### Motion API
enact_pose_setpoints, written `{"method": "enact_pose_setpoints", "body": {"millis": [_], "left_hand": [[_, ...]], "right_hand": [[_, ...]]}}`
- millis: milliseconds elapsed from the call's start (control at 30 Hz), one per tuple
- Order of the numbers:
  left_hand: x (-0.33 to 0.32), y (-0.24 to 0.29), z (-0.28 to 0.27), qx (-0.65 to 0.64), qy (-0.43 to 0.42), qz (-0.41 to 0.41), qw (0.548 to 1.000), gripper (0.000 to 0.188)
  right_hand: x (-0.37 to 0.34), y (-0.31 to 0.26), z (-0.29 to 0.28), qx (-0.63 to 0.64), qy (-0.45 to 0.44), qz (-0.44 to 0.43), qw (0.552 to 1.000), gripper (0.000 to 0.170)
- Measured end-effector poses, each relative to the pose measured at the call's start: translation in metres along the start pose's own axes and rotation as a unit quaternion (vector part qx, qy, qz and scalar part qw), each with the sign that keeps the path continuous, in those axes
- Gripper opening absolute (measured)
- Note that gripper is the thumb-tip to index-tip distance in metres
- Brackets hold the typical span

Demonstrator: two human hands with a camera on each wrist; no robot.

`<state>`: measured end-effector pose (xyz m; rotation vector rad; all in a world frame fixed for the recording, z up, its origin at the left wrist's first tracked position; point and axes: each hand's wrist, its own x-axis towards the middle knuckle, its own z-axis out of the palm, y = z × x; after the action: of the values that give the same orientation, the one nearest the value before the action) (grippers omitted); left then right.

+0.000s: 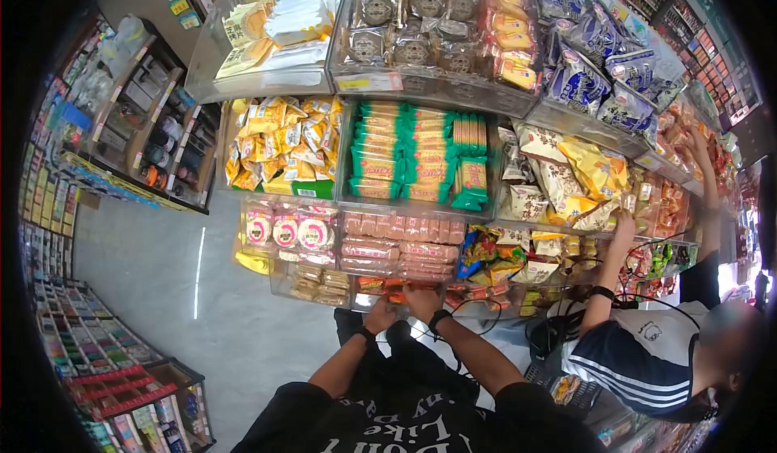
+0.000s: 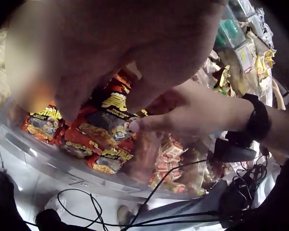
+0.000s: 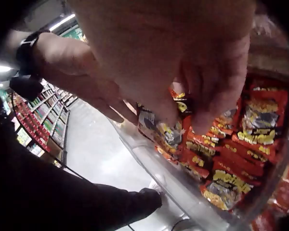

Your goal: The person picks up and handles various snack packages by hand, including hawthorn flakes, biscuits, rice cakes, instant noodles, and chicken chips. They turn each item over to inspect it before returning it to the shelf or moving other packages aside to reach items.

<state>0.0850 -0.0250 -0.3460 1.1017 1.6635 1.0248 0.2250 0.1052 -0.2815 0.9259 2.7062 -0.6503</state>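
Both hands work low in the bottom bin [image 1: 367, 300] of the snack display, over small red snack packets with yellow lettering. My right hand [image 1: 422, 303] pinches one red snack packet [image 3: 159, 129] between thumb and fingers; its thumb shows on the packet's face in the left wrist view. Right beside it, my left hand [image 1: 379, 317] holds the same packet's other end, thumb and fingers around it, partly hidden by the back of the hand. More red packets [image 2: 108, 161] lie in the bin just below the fingers, against its clear front wall.
Above rise tiers of clear bins with green biscuit packs [image 1: 425, 157], pink sleeves [image 1: 401, 242] and yellow bags [image 1: 283, 145]. Another person [image 1: 647, 348] reaches into the display on the right. Black cables [image 2: 168, 219] hang near the bin. Grey floor [image 1: 194, 267] lies to the left.
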Motion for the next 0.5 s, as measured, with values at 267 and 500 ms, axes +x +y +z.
{"method": "enact_pose_setpoints", "body": {"millis": [267,500], "left_hand": [[0.001,-0.101,0.028,0.092,-0.073,-0.025,0.993,0.044],[-0.006,-0.071,0.019,-0.017,-0.040,-0.052,0.998,0.042]], "right_hand": [[-0.005,0.013,0.037,0.043,0.035,-0.008,0.998,0.039],[-0.010,0.012,0.059,0.199,-0.111,0.066,0.971,0.048]]}}
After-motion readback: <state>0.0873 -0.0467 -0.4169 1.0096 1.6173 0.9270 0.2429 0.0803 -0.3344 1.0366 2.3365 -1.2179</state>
